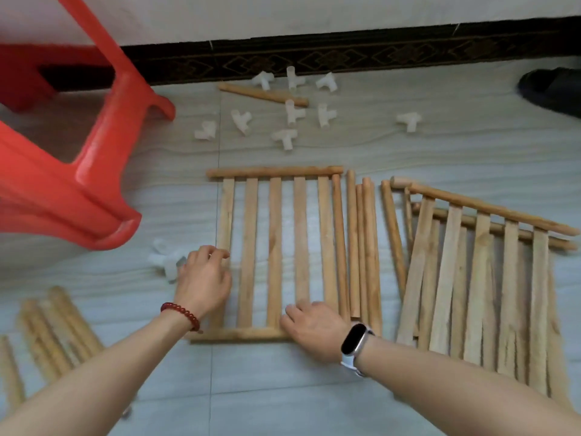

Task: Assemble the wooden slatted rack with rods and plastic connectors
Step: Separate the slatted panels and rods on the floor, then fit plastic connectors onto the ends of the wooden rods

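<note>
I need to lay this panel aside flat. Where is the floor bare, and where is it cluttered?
Bare tile lies between the white connectors and the slatted panel, and near you between both forearms. Crowded: loose rods and stacked panels to the right, the red stool and a rod bundle to the left.
</note>
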`<state>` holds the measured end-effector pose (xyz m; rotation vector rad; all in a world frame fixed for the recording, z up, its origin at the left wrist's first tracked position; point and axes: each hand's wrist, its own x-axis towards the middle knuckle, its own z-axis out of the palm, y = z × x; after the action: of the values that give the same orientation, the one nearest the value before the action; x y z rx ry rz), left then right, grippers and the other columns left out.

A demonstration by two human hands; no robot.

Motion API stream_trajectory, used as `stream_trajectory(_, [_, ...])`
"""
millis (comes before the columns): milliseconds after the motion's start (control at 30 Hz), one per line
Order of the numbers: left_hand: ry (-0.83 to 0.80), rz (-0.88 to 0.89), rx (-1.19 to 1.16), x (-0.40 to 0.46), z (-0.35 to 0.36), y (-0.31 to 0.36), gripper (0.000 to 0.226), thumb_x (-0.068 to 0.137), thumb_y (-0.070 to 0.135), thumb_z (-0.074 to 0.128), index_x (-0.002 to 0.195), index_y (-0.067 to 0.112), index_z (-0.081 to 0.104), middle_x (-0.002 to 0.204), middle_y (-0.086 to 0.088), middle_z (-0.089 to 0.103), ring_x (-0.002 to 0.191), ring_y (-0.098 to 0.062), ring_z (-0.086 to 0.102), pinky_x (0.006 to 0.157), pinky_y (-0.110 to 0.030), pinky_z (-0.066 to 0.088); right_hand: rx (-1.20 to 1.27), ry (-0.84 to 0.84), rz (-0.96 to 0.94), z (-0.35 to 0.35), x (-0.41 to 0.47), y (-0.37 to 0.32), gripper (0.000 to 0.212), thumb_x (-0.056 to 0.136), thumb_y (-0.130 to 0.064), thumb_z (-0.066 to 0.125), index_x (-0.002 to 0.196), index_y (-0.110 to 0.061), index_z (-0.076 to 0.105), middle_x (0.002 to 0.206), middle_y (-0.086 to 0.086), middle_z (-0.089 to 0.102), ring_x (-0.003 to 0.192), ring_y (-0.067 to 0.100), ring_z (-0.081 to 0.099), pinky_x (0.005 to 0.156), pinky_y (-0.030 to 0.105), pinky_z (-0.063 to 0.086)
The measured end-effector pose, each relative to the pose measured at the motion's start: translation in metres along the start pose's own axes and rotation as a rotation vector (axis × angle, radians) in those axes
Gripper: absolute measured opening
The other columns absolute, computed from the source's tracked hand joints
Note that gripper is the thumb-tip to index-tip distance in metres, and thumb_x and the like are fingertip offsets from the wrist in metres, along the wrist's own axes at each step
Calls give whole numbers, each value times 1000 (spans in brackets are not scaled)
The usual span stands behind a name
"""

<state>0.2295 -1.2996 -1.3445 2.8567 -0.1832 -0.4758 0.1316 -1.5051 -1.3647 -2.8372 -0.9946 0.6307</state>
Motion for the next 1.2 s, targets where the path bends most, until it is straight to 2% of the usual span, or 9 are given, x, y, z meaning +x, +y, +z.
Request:
stream_trajectory(133, [0,-96,81,4,-13,-59,53,88,20,54,139,22,42,150,-4,29,135,-31,21,102,-49,30,-50,-89,-47,-11,29,-22,34,84,6,34,114,2,50,107,20,51,92,35,54,46,30,13])
stream_trajectory(367, [-34,-72,-20,10,-6,-98,45,89,24,57,133,26,49,149,-2,31,136,-31,16,104,-48,33,472,-255,65,-36,86,-67,31,95,-17,40,122,-7,51,117,18,54,106,35,52,81,39,44])
stream_trajectory(467, [34,-51,65,11,6,-112,41,86,10,57,124,25,57,142,-5,42,137,-32,21,109,-55,18,118,-155,-39,-44,96,-43,42,92,-18,44,134,-13,42,121,13,49,112,32,43,93,42,36])
stream_trajectory(567, [215,-19,71,11,10,-117,27,79,8,62,102,22,69,113,-6,63,124,-33,43,107,-57,15,-136,-166,-182,-37,91,-17,65,81,-50,55,137,-21,38,123,12,49,112,32,44,100,52,33])
stream_trajectory(733, [473,-45,-465,3,-3,-122,32,82,0,56,110,9,67,111,-11,64,104,-27,58,95,-29,37,-45,111,-112,-16,84,-60,57,78,-63,36,98,-16,62,94,4,58,84,25,55,80,43,47])
stream_trajectory(833, [471,-288,-905,-5,-17,-123,28,83,5,67,110,15,66,109,-8,63,80,-13,66,84,-25,51,-83,134,-91,-10,98,-98,46,70,-59,49,84,-16,59,84,1,54,75,22,50,66,34,39])
stream_trajectory(933, [395,-464,-1178,-21,-27,-132,18,86,8,65,102,17,61,77,-2,62,47,0,59,53,-13,48,-157,137,-2,-7,127,-115,35,54,-41,74,74,-16,61,76,2,55,70,22,50,64,36,27])
stream_trajectory(1067, [312,-545,-1412,-47,-29,-158,8,94,4,52,92,4,60,71,0,57,51,-4,54,48,-14,43,-64,145,80,-18,142,-127,25,45,-28,69,61,-15,55,57,3,54,55,23,52,64,35,23])
stream_trajectory(1200, [311,-680,-1884,-66,-35,-176,15,97,0,41,104,4,53,96,-14,56,69,-17,54,54,-18,51,76,191,76,-44,130,-125,18,72,-33,42,75,-16,47,58,2,57,58,24,52,75,37,33])
